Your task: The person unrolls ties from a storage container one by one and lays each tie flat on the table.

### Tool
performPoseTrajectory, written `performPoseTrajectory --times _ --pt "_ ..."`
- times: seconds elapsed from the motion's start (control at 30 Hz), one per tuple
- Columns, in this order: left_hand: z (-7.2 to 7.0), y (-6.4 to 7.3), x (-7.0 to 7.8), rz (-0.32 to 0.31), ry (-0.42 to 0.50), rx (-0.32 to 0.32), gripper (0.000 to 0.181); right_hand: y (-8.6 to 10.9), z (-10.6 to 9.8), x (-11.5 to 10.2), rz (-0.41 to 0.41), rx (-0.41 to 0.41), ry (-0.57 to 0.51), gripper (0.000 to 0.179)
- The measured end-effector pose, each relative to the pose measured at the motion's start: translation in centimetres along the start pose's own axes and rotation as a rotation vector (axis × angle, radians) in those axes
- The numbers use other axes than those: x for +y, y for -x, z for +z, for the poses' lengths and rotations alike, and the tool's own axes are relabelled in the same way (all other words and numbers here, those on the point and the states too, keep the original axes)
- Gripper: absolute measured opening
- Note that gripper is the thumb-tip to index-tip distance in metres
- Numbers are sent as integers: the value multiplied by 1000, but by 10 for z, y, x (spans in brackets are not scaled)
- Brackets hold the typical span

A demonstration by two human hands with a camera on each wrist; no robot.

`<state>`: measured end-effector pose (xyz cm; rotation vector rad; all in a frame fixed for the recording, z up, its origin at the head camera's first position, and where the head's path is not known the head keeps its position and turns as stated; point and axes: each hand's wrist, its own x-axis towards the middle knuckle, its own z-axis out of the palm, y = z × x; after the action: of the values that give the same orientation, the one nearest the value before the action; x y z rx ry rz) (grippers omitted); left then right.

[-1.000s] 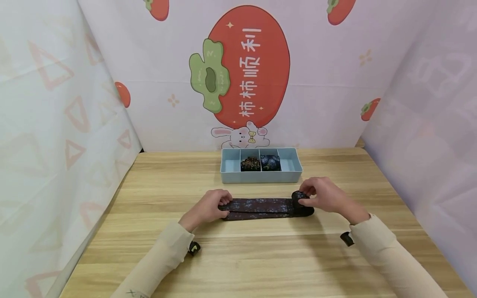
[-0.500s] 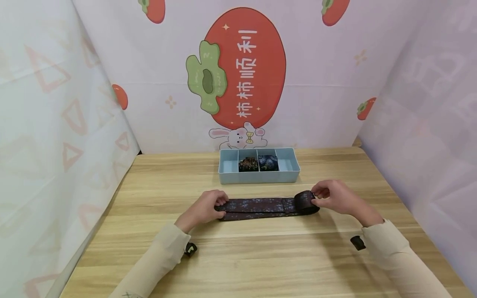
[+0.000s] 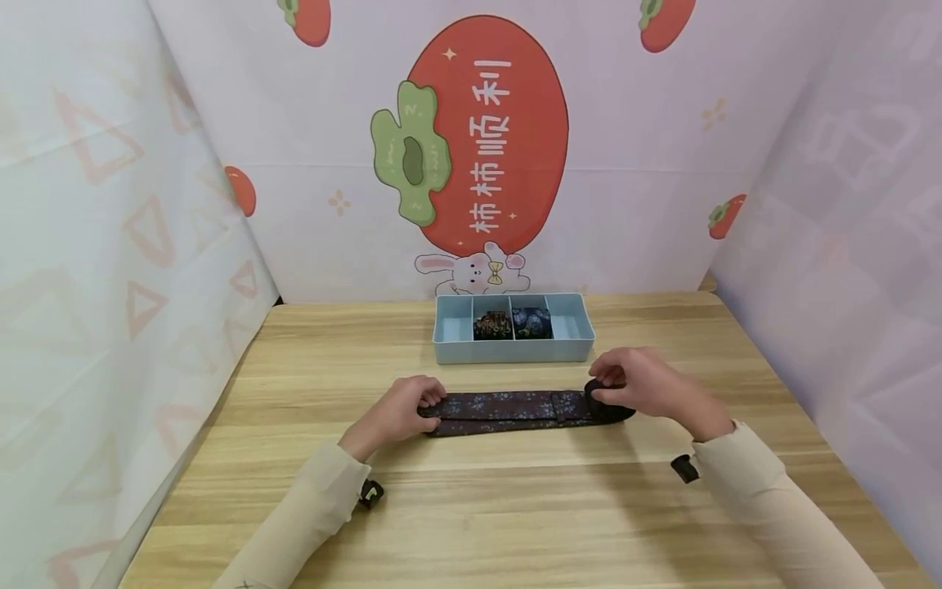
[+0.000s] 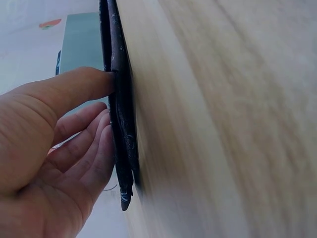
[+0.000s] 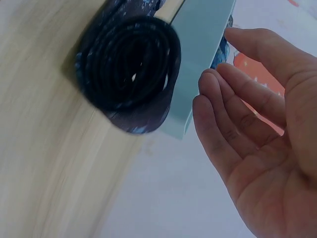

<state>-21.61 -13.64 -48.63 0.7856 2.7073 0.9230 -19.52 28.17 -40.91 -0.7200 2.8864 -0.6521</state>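
Note:
A dark necktie [image 3: 508, 405] with small blue flowers lies doubled along the table, its right end wound into a roll [image 5: 129, 64]. At its left end, my left hand [image 3: 401, 411] holds the folded end, thumb at the near edge and fingers toward the far edge. In the left wrist view, the thumb tip meets the layered cloth and the other fingertips are partly hidden by it. My right hand [image 3: 640, 386] hovers at the roll, fingers loosely bent. The right wrist view has a gap between those fingers and the coiled layers.
Behind the necktie stands a light blue divided box [image 3: 515, 352]. Its two middle compartments hold a brown-patterned rolled tie [image 3: 492, 325] and a blue-patterned rolled tie [image 3: 531, 323]. A printed cloth backdrop [image 3: 625, 245] rises at the table's rear edge.
The right hand has gone out to the right and come back over the roll. The necktie's left end has shifted slightly left with the left hand on it.

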Motion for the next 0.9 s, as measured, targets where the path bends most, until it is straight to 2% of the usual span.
performPoseTrajectory --times 0.2,0.43,0.73,0.9 --pt "-2 4 -5 -17 -1 -1 33 -12 13 -3 -46 -23 -36 22" --pt "-8 13 -8 -15 -14 5 34 -17 23 2 -38 -21 -15 21" --pt "-9 17 -9 -5 -15 17 32 -12 30 6 24 41 54 23" --pt "-9 17 -9 -11 -12 12 32 -9 33 9 31 96 87 27"
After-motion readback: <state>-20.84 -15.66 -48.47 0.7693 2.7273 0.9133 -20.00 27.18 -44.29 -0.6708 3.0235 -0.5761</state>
